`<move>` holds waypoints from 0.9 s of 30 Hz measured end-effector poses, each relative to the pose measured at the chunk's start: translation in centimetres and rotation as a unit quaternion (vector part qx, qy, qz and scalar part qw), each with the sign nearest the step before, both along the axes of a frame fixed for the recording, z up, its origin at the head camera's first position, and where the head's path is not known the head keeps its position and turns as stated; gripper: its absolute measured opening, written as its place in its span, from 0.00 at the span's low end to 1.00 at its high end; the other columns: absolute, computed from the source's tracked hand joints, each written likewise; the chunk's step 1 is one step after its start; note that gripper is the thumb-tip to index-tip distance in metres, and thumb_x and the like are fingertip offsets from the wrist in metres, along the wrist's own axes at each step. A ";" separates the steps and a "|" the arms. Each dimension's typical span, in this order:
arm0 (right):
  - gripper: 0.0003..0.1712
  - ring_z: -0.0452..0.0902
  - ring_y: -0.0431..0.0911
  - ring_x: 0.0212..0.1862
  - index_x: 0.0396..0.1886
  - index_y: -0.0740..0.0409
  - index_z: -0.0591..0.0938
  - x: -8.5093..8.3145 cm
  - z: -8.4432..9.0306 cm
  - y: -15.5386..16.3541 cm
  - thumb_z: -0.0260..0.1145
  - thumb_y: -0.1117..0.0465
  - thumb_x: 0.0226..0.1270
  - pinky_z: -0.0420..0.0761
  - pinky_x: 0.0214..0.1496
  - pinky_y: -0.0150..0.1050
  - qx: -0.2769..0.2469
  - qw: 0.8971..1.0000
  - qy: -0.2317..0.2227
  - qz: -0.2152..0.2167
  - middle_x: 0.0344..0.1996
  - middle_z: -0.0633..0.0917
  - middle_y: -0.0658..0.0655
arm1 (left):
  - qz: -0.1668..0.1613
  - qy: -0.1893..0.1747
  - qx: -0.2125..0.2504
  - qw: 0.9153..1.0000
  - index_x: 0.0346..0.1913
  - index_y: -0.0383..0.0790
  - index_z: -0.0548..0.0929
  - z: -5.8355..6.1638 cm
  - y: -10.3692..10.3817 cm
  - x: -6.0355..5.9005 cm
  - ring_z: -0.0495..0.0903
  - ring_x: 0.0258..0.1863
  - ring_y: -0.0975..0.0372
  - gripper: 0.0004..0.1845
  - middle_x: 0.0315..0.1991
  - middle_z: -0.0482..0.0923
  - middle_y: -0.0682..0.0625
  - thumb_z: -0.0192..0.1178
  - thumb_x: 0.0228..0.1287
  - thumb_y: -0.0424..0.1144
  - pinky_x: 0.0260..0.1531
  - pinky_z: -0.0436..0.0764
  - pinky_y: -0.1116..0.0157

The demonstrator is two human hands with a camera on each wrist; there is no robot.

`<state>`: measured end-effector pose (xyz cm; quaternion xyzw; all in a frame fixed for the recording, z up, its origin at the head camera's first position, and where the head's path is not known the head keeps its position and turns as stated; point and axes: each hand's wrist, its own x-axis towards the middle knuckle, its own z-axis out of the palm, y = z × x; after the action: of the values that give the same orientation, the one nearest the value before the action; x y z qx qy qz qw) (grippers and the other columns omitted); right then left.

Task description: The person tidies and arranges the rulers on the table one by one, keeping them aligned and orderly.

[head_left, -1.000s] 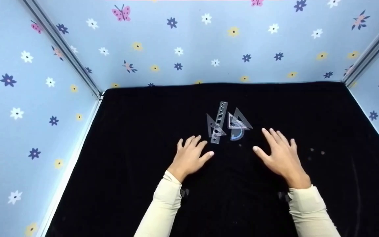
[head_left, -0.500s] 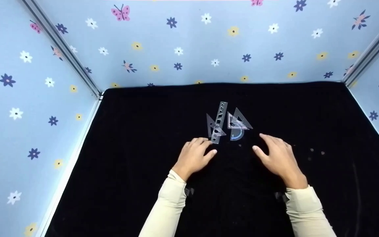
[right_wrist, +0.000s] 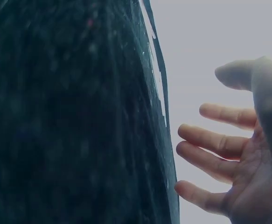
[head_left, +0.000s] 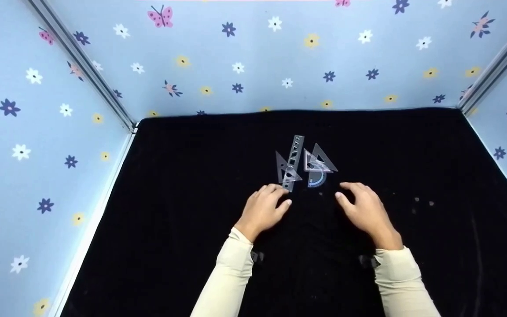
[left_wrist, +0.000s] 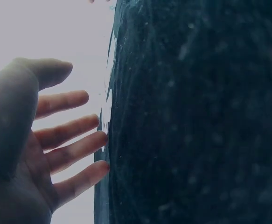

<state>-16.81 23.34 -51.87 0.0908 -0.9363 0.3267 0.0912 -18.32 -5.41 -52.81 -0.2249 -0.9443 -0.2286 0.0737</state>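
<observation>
Hands hover low over the black cloth-covered desk, just near of a small heap of clear plastic drawing tools; nothing is lifted yet, so by my reading the work is at its very start, with every piece left to handle.

The heap sits at the middle of the desk, slightly toward the far side; it holds a clear plastic straight ruler with cut-out shapes, which runs near to far; a small clear plastic set square overlaps the ruler's left edge; a second clear plastic triangle lies just right of the ruler, overlapping a blue-tinted clear half-round protractor that pokes out on its near side.

The left hand has its fingertips at the near end of the ruler, touching it or just short of it, I cannot tell which; its fingers are loosely bent in the head view and spread in the left wrist view, so the grip is released and holds nothing.

The right hand lies just near and right of the protractor, apart from it; its fingers are relaxed and parted, so this grip is released and bare as well.

Both cream sleeves reach in from the near edge; blue flower-printed walls enclose the desk on the left, far and right sides.
</observation>
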 end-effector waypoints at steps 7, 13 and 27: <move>0.19 0.79 0.58 0.54 0.54 0.63 0.84 -0.6 -0.2 -1.3 0.67 0.56 0.69 0.74 0.58 0.56 -0.020 1.000 0.003 0.008 0.48 0.85 0.61 | 0.000 -0.017 0.009 1.000 0.57 0.47 0.84 0.0 -0.2 -0.4 0.79 0.55 0.58 0.18 0.55 0.82 0.54 0.58 0.71 0.50 0.52 0.78 0.55; 0.18 0.80 0.56 0.52 0.53 0.62 0.85 -1.0 -0.3 -2.5 0.67 0.58 0.68 0.75 0.57 0.54 -0.029 1.000 -0.001 0.012 0.46 0.86 0.59 | -0.003 -0.026 0.008 1.000 0.57 0.46 0.84 -0.1 -0.5 -1.0 0.79 0.55 0.57 0.18 0.54 0.82 0.53 0.57 0.71 0.49 0.54 0.77 0.55; 0.14 0.82 0.55 0.48 0.49 0.65 0.86 -1.8 -0.7 -4.3 0.68 0.62 0.67 0.76 0.56 0.51 -0.063 0.998 0.015 0.019 0.42 0.87 0.60 | 0.020 -0.051 0.049 0.997 0.51 0.46 0.87 -0.5 -0.3 -2.0 0.78 0.50 0.56 0.14 0.49 0.82 0.54 0.61 0.68 0.46 0.47 0.78 0.52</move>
<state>-18.65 19.06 -52.58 0.1076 -0.9104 0.3856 0.1043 -20.34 -5.68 -53.32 -0.1898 -0.9389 -0.2842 0.0408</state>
